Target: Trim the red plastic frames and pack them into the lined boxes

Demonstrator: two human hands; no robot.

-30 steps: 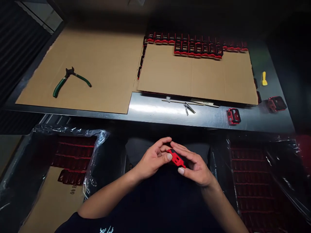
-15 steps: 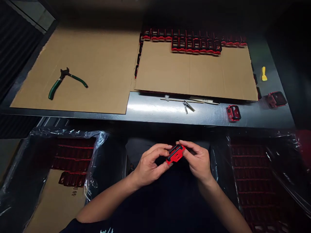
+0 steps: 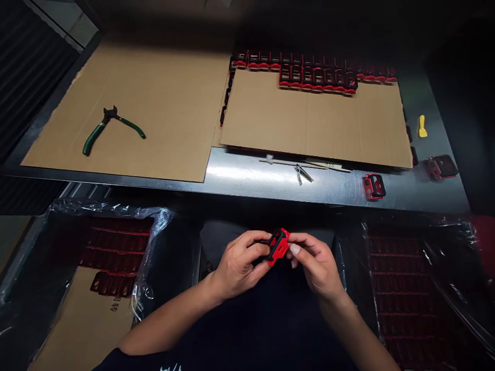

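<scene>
Bench [image 3: 247,178] is polished steel, lit from above, dark room all round – I can't make out walls. Left half covered w/ a big cardboard sheet [image 3: 154,93]; green-handled cutters [image 3: 110,129] lie on it, jaws toward the back. Right half has a second cardboard sheet [image 3: 309,123] lying on a layer of red/black parts, w/ a short row of red/black parts [image 3: 317,77] standing along its far edge. On bare steel in front: a thin stick [image 3: 286,163] and small metal tweezers [image 3: 302,174]. Further right a loose red part [image 3: 373,186], another [image 3: 441,167] near the edge, and a yellow scraper [image 3: 422,127].

Below bench: plastic-lined box [image 3: 112,247] at left w/ rows of red parts on cardboard; second lined box [image 3: 406,288] at right, fuller.

I see the left hand [image 3: 240,265] and right hand [image 3: 315,263] both pinching one red/black clip [image 3: 277,246] – fingertips pressed on it from either side, over the lap, below the bench edge.

Vs. 1 s ago: clip lay flat, mostly covered by fingers; 0.5 s ago it came up showing its broad face. Now it's tipped more on edge, hands a bit closer. Bench items unchanged.
</scene>
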